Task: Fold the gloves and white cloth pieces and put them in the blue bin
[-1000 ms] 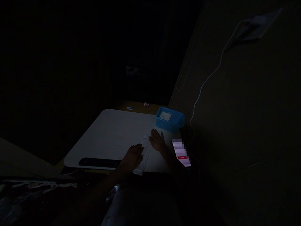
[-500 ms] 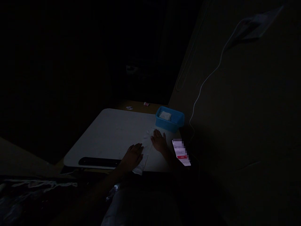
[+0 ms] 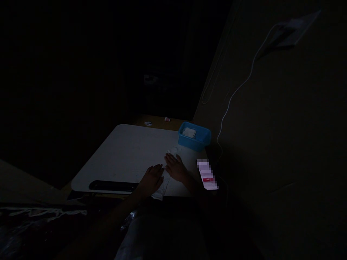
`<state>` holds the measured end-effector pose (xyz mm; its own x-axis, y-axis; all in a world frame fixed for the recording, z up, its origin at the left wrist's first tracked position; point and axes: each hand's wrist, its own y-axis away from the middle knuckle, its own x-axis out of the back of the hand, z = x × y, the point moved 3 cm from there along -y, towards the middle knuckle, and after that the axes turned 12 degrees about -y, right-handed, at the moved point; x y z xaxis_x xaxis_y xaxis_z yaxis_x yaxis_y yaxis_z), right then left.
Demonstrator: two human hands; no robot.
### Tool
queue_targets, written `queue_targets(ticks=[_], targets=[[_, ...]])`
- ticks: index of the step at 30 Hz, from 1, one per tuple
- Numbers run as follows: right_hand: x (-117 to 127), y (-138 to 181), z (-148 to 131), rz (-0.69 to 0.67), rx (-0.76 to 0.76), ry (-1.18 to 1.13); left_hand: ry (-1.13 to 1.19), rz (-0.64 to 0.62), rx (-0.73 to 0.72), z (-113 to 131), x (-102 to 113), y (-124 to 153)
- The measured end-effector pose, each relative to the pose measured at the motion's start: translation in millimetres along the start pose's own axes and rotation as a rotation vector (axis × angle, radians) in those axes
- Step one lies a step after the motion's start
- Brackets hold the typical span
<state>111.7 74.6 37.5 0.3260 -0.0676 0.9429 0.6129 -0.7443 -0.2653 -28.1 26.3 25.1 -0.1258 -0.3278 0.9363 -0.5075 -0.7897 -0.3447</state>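
Note:
A narrow white cloth (image 3: 160,192) lies flat on the white tabletop (image 3: 130,151), its near end at the table's front edge. My left hand (image 3: 151,179) rests on it, palm down with the fingers stretched out. Just beyond, my right hand (image 3: 175,168) lies flat over the cloth's farther part, fingers extended toward the far left. Past those fingertips the crumpled far end of the cloth (image 3: 173,150) shows. Both palms hide the middle of the cloth, and the dim light blurs its outline.
A blue plastic basket (image 3: 193,144) holding folded white cloths (image 3: 189,132) stands at the table's far right corner. A lit phone (image 3: 207,175) lies at the right edge. A white cable (image 3: 238,86) runs down the wall. A black slotted strip (image 3: 112,186) lines the front left.
My right hand has slid left across the cloth, closer to my left hand, covering more of its middle. My left hand stays nearly in place. The view has shifted slightly.

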Motion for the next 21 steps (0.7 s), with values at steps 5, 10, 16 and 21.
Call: queue_targets(ticks=[5,10,16,21], targets=[[-5,-6,4,-0.014,-0.047,0.003,0.003,0.008,0.004,0,0,0],[-6,-24,26,0.025,-0.235,0.018,0.013,-0.011,-0.008,-1,0,1],[-3,-28,27,0.036,-0.252,0.017,0.030,-0.012,-0.004,-2,0,1],[-6,-19,6,-0.023,0.069,-0.031,0.023,-0.023,0.001,0,0,-1]])
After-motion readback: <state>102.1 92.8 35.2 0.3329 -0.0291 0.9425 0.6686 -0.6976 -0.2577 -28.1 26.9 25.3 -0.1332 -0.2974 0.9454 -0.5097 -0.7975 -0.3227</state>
